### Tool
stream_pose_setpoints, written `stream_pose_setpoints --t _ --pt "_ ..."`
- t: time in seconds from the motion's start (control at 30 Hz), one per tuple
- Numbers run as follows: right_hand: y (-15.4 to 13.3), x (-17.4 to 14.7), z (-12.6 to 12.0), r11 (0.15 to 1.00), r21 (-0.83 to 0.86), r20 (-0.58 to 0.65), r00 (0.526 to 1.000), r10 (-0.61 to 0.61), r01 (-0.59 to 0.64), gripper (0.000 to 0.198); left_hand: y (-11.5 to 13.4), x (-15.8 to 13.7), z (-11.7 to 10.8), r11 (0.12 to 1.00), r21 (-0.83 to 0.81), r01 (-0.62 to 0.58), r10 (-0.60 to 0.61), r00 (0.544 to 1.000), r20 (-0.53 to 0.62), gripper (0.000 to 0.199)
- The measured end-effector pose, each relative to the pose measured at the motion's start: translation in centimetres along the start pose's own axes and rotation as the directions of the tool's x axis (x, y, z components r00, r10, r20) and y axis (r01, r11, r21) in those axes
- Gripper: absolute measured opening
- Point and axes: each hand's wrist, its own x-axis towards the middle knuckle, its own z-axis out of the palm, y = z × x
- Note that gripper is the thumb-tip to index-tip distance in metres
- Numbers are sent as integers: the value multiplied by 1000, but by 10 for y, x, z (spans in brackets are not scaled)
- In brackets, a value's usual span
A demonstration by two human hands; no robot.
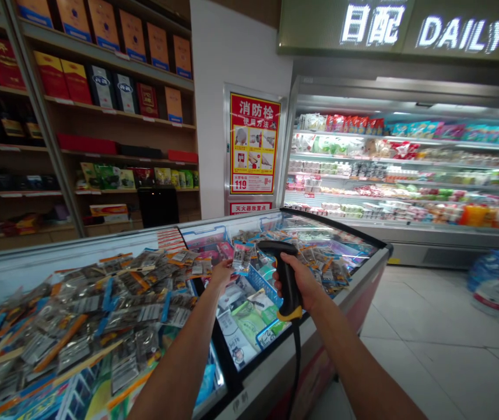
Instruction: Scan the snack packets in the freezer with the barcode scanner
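My right hand [304,283] is wrapped round the grip of a black and yellow barcode scanner [291,286], its head turned left and a cable hanging down. Just in front of that head, my left hand [221,274] pinches a small clear snack packet [242,258] with a blue edge. Both hands are above the glass top of a chest freezer [249,361]. A large heap of similar packets [136,303], with orange and blue edges, lies on the glass to the left. Another pile of packets [326,265] lies to the right, partly behind the scanner.
Under the glass are blue baskets [263,286] with frozen goods. Shelves of boxed goods [101,87] stand at the back left, beside a red fire-hydrant notice [255,143]. A lit dairy cooler [402,175] runs along the right; wrapped water bottles [492,271] stand on the floor.
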Motion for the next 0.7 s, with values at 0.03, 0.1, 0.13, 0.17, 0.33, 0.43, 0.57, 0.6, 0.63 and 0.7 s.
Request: stream_pose_setpoints --t 0.03,0.1,0.13,0.17,0.33,0.43,0.57,0.6,0.63,0.7 --pt "0 0 0 1000 -3 0 1000 -1 1 24 0 0 0 1000 3 4 -4 1000 3 29" --pt "-1 1 1 1000 -4 3 1000 4 -4 25 1 -2 0 1000 10 14 -14 1000 4 28" --pt "-2 2 2 1000 -4 5 1000 7 -7 25 2 -2 0 1000 14 20 -20 1000 1 26" --pt "-3 2 2 1000 -6 6 1000 8 -8 26 2 -3 0 1000 18 24 -24 1000 -5 23" --pt "-10 2 2 1000 -19 1 1000 -5 5 25 7 -3 -1 999 48 27 -24 998 -62 25" --pt "-13 -2 -1 999 -18 -18 999 -28 28 25 10 -1 -3 997 65 47 -39 993 -115 29" --pt "-12 -5 -8 999 -21 -30 999 -27 26 25 12 1 -4 996 59 70 -62 990 -125 30" --pt "-11 -5 -10 1000 -18 -32 999 -24 23 25 12 1 -4 996 54 70 -63 991 -118 30" --pt "-9 -5 -11 1000 -15 -32 999 -21 20 26 12 0 -4 996 49 69 -64 992 -111 29" --pt "-7 -4 -13 1000 -5 -35 999 -15 15 27 12 0 -5 997 40 72 -68 993 -93 28"
